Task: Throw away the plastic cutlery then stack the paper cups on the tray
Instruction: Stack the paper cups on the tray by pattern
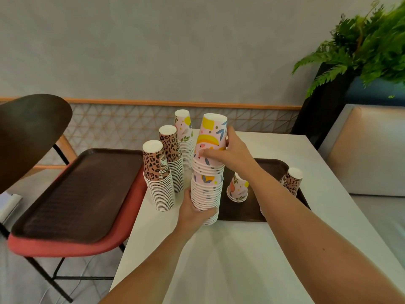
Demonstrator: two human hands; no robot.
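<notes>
White table (241, 255), cup stack (207, 187) between hands (194, 212) (233, 155)

Probably a café or canteen: brown serving trays (72, 194), stacks of paper cups (162, 194), white table (219, 260), padded bench (368, 150), fern (372, 47).

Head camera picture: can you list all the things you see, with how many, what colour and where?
held floral cup stack: 1, pink with yellow and blue, table tray's left end
back floral cup stack: 1, pink, farthest back on table
leopard cup stacks: 2, brown spotted, table's left side
single floral cup: 1, pink, upside down on table tray
leopard cup: 1 plainly seen, brown spotted, table tray's right end
table tray: 1, dark brown
chair tray: 1, dark brown, on chair seat
chair: 1, red seat, left
table: 1, white
fern: 1, green, top right
cushioned seat: 1, beige, right
left hand: grips held stack low
right hand: grips its top
</notes>
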